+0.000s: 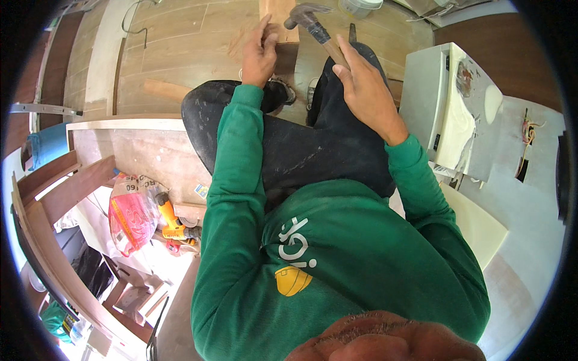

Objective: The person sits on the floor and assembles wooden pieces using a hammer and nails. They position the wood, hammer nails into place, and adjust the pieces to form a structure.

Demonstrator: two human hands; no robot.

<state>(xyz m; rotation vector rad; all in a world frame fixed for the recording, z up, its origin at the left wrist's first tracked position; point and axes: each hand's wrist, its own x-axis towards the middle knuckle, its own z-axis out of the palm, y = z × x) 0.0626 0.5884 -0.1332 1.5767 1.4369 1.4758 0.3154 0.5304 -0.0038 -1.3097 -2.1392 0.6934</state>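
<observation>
1. At the top centre of the head view, above dark work trousers (301, 144) flecked with pale dust: both hands working close together over pale wood-grain flooring (180, 42).
2. Right hand (364, 84) closed around the wooden handle of a steel claw hammer (310, 21); hammer head tilted up and to the left, close above the wood.
3. Left hand (260, 54) pinched, fingertips pressed together against the edge of a light brown wooden board (278, 15); whatever sits between the fingertips too small to tell.
4. Board lying flat on the flooring, running off the top edge of the frame, just left of the hammer head.
5. Green long sleeves on both forearms, coming up from the lower edge.
6. To the left, lower down: an orange cordless drill (171, 222) lying beside a pink and red plastic bag (129, 213), below an unfinished plywood panel (144, 150).
7. To the right: a white boxy unit (427, 96), well apart from the hands.
8. Top right of the hammer: a white plastic tub (359, 6), partly cut off by the frame.
</observation>
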